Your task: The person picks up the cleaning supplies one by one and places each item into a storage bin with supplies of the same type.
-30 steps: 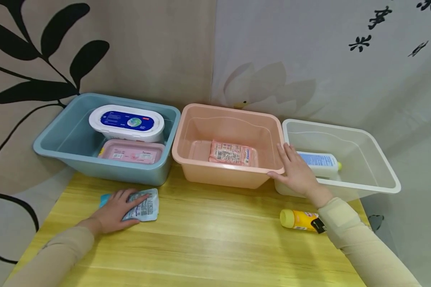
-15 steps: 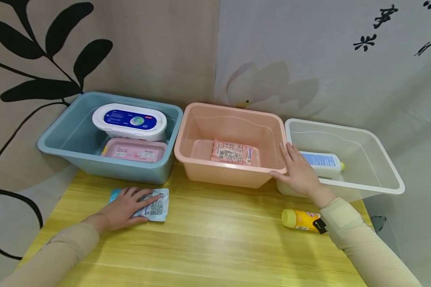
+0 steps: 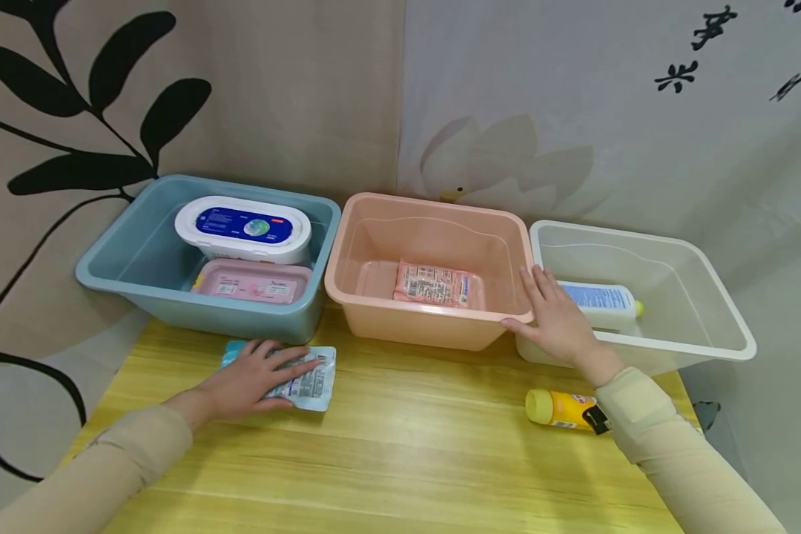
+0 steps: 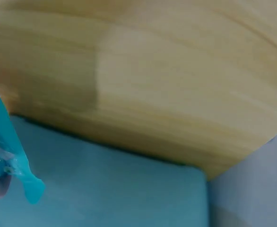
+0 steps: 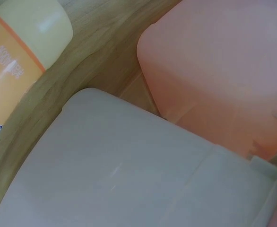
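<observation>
My left hand (image 3: pixel 250 380) lies over a light blue soft packet (image 3: pixel 312 384) with printed text and holds it low at the wooden table, before the blue bin (image 3: pixel 240 320). In the left wrist view the packet's teal end (image 4: pixel 15 142) shows near the finger, with the bin's wall behind. My right hand (image 3: pixel 564 322) rests with straight fingers at the adjoining rims of the peach bin (image 3: pixel 414 322) and the white bin (image 3: pixel 681 347). Below its wrist lies a yellow bottle (image 3: pixel 564 409), partly hidden by the sleeve.
A white tub (image 3: pixel 243 230) and a pink pack (image 3: pixel 256 280) stand in the blue bin. The peach bin holds a pink printed packet (image 3: pixel 434 285). A white bottle (image 3: pixel 597 304) lies in the white bin. The table (image 3: pixel 387 460) extends in front.
My left hand and the blue packet have moved right along the front of the blue bin. The right hand stays at the rims. The head view has shifted slightly.
</observation>
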A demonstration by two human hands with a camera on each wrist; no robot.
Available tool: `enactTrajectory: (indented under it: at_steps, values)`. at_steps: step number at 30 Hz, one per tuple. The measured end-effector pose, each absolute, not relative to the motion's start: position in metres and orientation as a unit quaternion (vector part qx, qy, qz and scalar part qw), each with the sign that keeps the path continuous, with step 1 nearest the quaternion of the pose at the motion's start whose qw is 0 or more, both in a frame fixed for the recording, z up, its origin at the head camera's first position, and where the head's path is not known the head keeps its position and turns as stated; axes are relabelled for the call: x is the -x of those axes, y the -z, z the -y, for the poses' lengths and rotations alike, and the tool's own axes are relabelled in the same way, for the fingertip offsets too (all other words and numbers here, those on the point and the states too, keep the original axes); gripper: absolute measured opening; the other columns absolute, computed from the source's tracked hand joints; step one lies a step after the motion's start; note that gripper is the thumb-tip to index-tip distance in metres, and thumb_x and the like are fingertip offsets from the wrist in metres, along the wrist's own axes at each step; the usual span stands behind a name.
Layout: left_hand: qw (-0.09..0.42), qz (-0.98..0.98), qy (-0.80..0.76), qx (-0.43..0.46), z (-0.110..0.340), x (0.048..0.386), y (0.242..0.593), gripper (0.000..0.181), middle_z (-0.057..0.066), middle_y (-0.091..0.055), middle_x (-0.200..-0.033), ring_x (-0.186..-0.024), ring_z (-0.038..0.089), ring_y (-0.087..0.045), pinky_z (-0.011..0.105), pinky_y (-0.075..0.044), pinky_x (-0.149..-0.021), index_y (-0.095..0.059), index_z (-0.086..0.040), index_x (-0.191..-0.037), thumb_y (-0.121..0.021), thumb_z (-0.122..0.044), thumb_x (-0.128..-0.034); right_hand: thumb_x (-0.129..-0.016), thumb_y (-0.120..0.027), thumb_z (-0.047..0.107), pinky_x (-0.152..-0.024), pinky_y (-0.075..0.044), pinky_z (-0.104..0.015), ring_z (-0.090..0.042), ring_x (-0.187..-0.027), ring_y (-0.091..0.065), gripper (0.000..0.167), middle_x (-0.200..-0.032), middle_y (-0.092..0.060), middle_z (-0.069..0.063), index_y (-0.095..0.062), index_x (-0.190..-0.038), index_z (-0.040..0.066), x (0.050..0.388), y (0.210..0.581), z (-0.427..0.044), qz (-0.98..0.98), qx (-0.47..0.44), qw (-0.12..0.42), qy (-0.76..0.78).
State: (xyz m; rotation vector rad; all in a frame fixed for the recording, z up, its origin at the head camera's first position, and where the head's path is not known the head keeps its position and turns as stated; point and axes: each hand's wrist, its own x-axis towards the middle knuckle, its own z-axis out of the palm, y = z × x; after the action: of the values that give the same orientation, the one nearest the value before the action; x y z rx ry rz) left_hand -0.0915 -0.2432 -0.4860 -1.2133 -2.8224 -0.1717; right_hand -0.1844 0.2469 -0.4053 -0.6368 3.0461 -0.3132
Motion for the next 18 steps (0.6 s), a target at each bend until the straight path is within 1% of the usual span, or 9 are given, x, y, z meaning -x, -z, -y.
enactTrajectory:
  at_steps: [3, 7, 12, 18]
  values:
    - [0.024, 0.917, 0.052, 0.395, 0.236, 0.093, 0.478, 0.068, 0.001, -0.043, -0.144, -0.114, 0.024, -0.043, 0.052, -0.038, -0.093, -0.034, -0.03, -0.145, -0.056, -0.054, -0.0861, -0.086, -0.044, 0.068, -0.113, -0.017, -0.056, -0.046, -0.141, -0.013, 0.097, -0.153, -0.012, -0.028, -0.01, -0.15, 0.005, 0.185, 0.405, -0.247, -0.974, 0.202, 0.01, 0.098]
    - [-0.008, 0.922, 0.053, 0.384, 0.227, 0.093, 0.467, 0.068, 0.0, -0.041, -0.146, -0.116, 0.025, -0.043, 0.053, -0.036, -0.096, -0.03, -0.033, -0.146, -0.054, -0.055, -0.0869, -0.087, -0.047, 0.063, -0.114, -0.016, -0.056, -0.045, -0.141, -0.012, 0.095, -0.154, -0.01, -0.027, -0.008, -0.15, 0.004, 0.186, 0.405, -0.247, -0.976, 0.2, 0.019, 0.087]
    - [-0.042, 0.923, 0.053, 0.379, 0.217, 0.092, 0.455, 0.068, 0.001, -0.039, -0.147, -0.118, 0.027, -0.042, 0.056, -0.035, -0.098, -0.027, -0.034, -0.147, -0.052, -0.056, -0.0879, -0.087, -0.048, 0.062, -0.114, -0.017, -0.055, -0.045, -0.142, -0.012, 0.094, -0.154, -0.009, -0.027, -0.007, -0.151, 0.005, 0.187, 0.405, -0.247, -0.976, 0.198, 0.023, 0.083]
    - [-0.055, 0.92, 0.044, 0.385, 0.207, 0.093, 0.443, 0.068, 0.0, -0.037, -0.149, -0.121, 0.027, -0.041, 0.056, -0.034, -0.1, -0.022, -0.037, -0.148, -0.046, -0.06, -0.089, -0.087, -0.048, 0.063, -0.113, -0.018, -0.056, -0.045, -0.141, -0.012, 0.095, -0.154, -0.009, -0.027, -0.007, -0.151, 0.005, 0.186, 0.404, -0.247, -0.976, 0.199, 0.023, 0.086]
